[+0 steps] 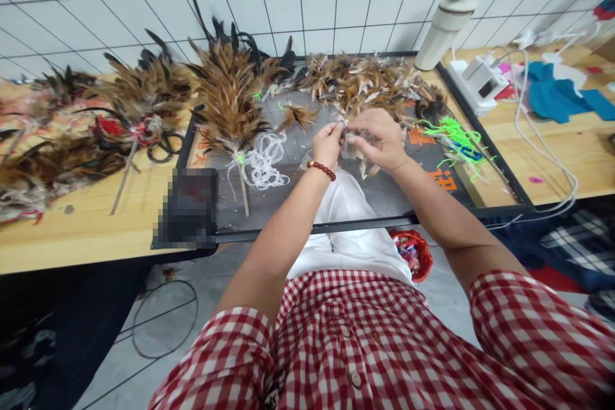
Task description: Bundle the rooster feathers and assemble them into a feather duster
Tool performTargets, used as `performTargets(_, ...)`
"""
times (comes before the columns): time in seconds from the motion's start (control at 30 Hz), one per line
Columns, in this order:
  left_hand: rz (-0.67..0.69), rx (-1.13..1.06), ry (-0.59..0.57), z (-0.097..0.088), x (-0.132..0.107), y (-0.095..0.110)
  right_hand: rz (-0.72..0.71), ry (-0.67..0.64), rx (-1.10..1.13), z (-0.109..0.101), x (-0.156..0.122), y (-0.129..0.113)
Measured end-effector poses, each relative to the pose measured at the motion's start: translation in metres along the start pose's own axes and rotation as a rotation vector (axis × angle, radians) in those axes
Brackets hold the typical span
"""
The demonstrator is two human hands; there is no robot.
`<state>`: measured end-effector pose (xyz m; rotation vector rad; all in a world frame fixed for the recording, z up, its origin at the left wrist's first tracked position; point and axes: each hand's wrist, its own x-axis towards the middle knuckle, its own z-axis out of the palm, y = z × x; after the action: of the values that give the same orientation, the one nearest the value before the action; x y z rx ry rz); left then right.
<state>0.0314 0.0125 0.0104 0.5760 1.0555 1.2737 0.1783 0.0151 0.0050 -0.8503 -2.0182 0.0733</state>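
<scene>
My left hand (pixel 328 146), with a beaded bracelet at the wrist, is closed in a pinch on pale-based feathers (pixel 343 120) at its fingertips; fingers hide most of them. Close beside it is my right hand (pixel 382 138), fingers curved and thumb apart, with nothing visible in its grasp. Downy light feathers (pixel 369 165) show below the right hand. Just beyond both hands lies a heap of brown and white feathers (pixel 365 83). Left of them rest a small brown feather bunch (pixel 296 116) and a coil of clear white strips (pixel 264 160).
A large feather duster (pixel 228 99) lies left on the dark framed board (pixel 269 202). Farther left are more feather bundles (pixel 144 90) and black scissors (pixel 164 147). Green strands (pixel 454 134), a white bottle (pixel 442 32) and a power strip (pixel 473 91) with cables are right.
</scene>
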Motion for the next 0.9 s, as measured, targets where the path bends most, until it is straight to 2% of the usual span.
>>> performTargets(0.07,0.027,0.034,-0.019,0.002,-0.003,0.001,0.108,0.125,0.044,0.001,0.000,0.002)
performTargets(0.13,0.043,0.055,-0.054,0.003,-0.005,0.001,0.174,0.169,0.096,0.002,0.000,0.005)
performTargets(0.47,0.074,0.233,-0.244,0.003,-0.015,0.000,0.202,0.145,0.231,-0.001,0.002,0.010)
performTargets(0.63,0.029,0.258,-0.295,0.001,-0.016,0.005,0.249,0.106,0.358,-0.001,0.005,0.007)
performTargets(0.73,0.049,0.217,-0.347,-0.001,-0.013,0.004,0.269,0.057,0.411,-0.001,0.005,0.007)
performTargets(0.83,0.060,0.177,-0.398,-0.002,-0.010,0.002,0.291,0.081,0.394,-0.001,0.004,0.009)
performTargets(0.9,0.064,0.183,-0.391,-0.003,-0.009,0.001,0.286,0.098,0.346,-0.001,0.003,0.011)
